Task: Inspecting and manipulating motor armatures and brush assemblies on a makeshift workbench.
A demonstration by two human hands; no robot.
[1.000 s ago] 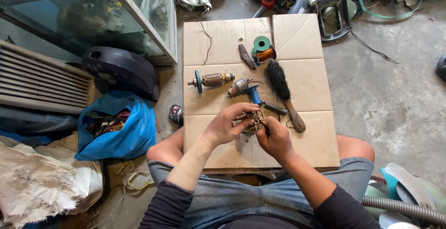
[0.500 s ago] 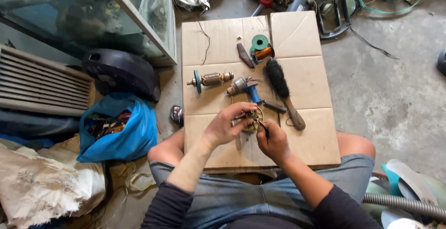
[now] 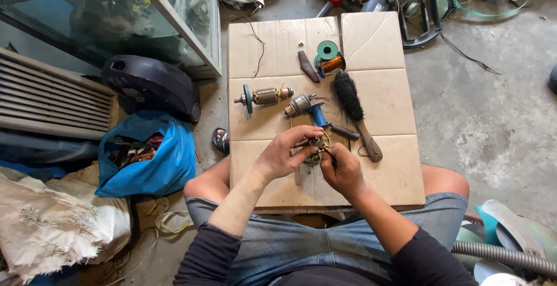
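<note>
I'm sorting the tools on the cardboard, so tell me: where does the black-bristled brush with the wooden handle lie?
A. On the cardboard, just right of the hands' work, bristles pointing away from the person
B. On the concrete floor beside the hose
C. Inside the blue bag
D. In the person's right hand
A: the brush lies flat on the cardboard sheet, handle toward the person, untouched by the right hand.

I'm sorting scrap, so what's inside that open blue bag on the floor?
The blue bag lies open beside the cardboard sheet. In its mouth shows a dark tangle of small parts and wires, with reddish bits. Whatever lies deeper is covered by the bag's folds.
</note>
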